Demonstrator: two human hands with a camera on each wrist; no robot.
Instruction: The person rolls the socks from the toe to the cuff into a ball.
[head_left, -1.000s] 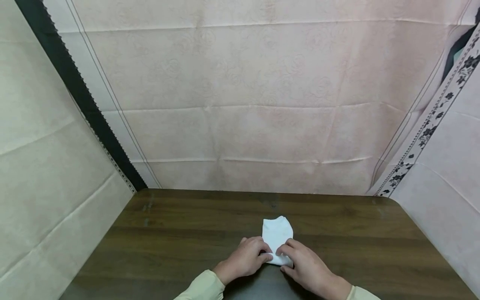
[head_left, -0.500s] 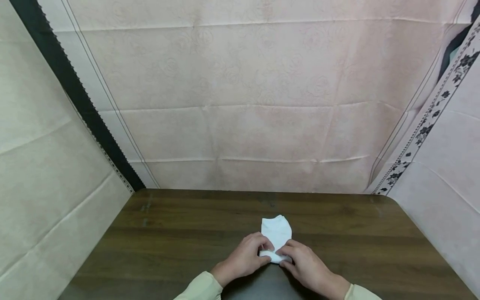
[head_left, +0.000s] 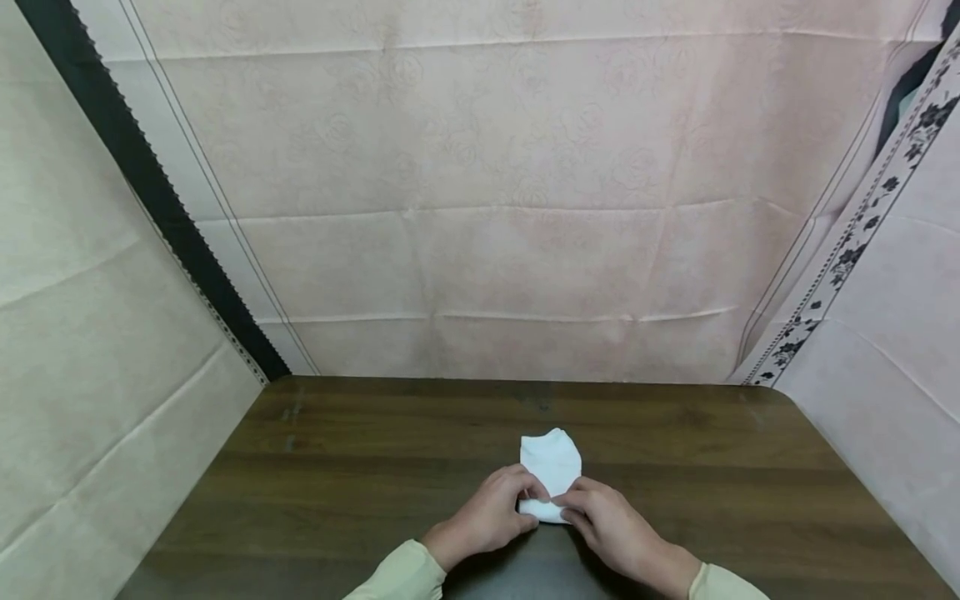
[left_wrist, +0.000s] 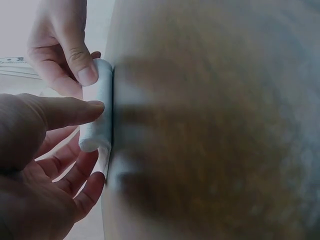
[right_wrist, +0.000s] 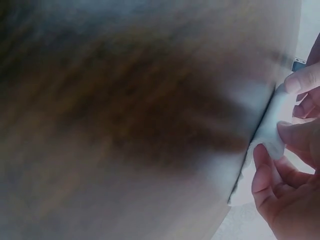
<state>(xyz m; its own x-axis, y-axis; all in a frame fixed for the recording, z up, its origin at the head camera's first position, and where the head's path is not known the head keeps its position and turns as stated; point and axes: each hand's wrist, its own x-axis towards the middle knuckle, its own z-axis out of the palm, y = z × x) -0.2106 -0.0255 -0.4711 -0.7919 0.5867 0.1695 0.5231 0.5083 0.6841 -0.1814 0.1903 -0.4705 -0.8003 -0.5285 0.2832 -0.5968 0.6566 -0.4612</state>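
Note:
A white, finely ribbed piece of cloth [head_left: 551,460] lies lengthwise on the table, its far part flat. At its near end the cloth forms a short, thick roll [left_wrist: 101,117]. My left hand [head_left: 491,510] holds the roll's left end, with the thumb on the near side and the fingers curled beyond it. At the right end my right hand [head_left: 615,533] pinches the roll between thumb and fingers. Both hands' fingertips nearly meet over the middle of the roll. In the right wrist view the end of the roll [right_wrist: 272,142] shows between the right thumb and fingers.
The brown wood-grain table [head_left: 360,450] ends at a straight far edge. Behind it hangs a pale creased cloth sheet [head_left: 480,275]. More pale sheets hang on both sides, the left one [head_left: 112,375] beside a black band [head_left: 157,192].
The near end of the cloth has become a tighter, more even roll and sits slightly farther from me. My right thumb has shifted inward along it. Both hands keep their hold.

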